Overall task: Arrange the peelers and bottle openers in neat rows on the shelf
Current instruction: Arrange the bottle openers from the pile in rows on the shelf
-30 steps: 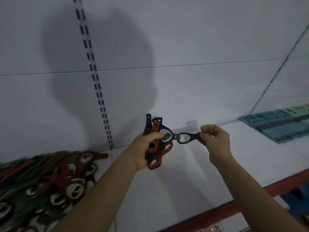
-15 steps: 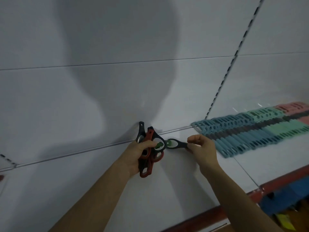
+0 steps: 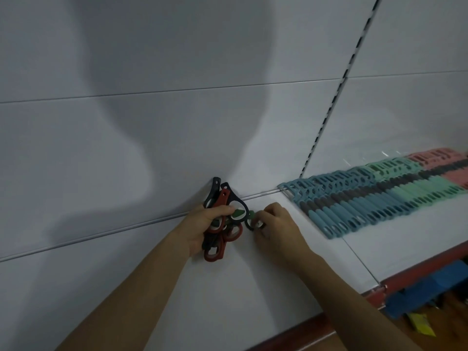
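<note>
Item: bundle of bottle openers, red and dark, handles fanned upward. It was gripped in the left hand, fingers curled round the heads, and held just above the white shelf, close to the back panel. Item: single opener, dark with a green insert, at the bundle's right edge, pinched in the curled fingertips of the right hand (whether it had cleared the bundle could not be told). Item: peelers, teal, dark, mint and pink, lying in overlapped rows to the right, well apart from both hands. Handling note, offered as judgement: the step appeared to be drawing one opener off the bundle to lay it down. It would go best if the left hand loosened only enough to free that piece. The right hand should draw it sideways rather than upward, so the others did not spill. The opener should then be set flat near the back seam, handle aligned with the peeler rows. Risk: loops snagging one another.
</note>
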{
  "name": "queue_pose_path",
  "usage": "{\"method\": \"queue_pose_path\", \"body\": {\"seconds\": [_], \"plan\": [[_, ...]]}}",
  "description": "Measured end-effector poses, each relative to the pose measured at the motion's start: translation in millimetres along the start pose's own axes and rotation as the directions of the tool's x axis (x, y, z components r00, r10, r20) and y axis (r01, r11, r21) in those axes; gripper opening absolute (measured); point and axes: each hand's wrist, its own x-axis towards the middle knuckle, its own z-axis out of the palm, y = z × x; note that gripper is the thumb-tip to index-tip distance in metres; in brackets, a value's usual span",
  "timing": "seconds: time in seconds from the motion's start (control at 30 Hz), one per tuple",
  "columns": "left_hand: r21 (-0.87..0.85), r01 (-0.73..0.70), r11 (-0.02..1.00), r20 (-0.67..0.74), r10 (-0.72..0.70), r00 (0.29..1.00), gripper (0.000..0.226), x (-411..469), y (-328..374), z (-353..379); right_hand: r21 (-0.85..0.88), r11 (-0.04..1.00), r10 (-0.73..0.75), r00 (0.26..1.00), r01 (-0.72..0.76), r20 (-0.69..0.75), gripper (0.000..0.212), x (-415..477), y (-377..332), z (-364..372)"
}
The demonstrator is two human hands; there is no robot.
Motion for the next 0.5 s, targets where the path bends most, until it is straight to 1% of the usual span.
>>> {"method": "queue_pose_path", "body": {"seconds": [0.03,0.13,0.2,0.23,0.4,0.5], "plan": [[0.006,0.001,1.000,0.002,-0.001,1.000,0.024,0.9,-0.5,0.5,0.013,1.000,0.003,1.000,-0.003,-0.026,0.011,1.1,1.0,-0.2],[-0.003,-0.002,1.000,-0.016,0.002,1.000,0.039,3.3,-5.9,-2.4,0.018,0.998,0.053,0.996,-0.052,-0.078,0.019,2.9,6.0,2.0],[-0.013,-0.007,1.000,-0.022,0.007,1.000,0.050,3.9,-8.8,-5.2,0.036,0.996,0.082,0.992,-0.079,-0.100,0.012,4.4,8.6,3.1],[-0.018,-0.014,1.000,-0.019,0.013,1.000,0.051,4.3,-9.2,-6.1,0.044,0.995,0.092,0.990,-0.088,-0.106,0.010,5.1,10.8,3.0],[-0.002,-0.016,1.000,-0.026,0.016,1.000,0.043,5.5,-10.3,-5.0,0.067,0.997,0.046,0.995,-0.039,-0.093,0.038,3.7,22.5,2.1],[0.024,-0.009,1.000,-0.042,0.011,0.999,0.047,4.2,-9.3,-2.0,0.087,0.996,0.028,0.997,-0.021,-0.077,0.044,7.0,23.4,-0.5]]}}
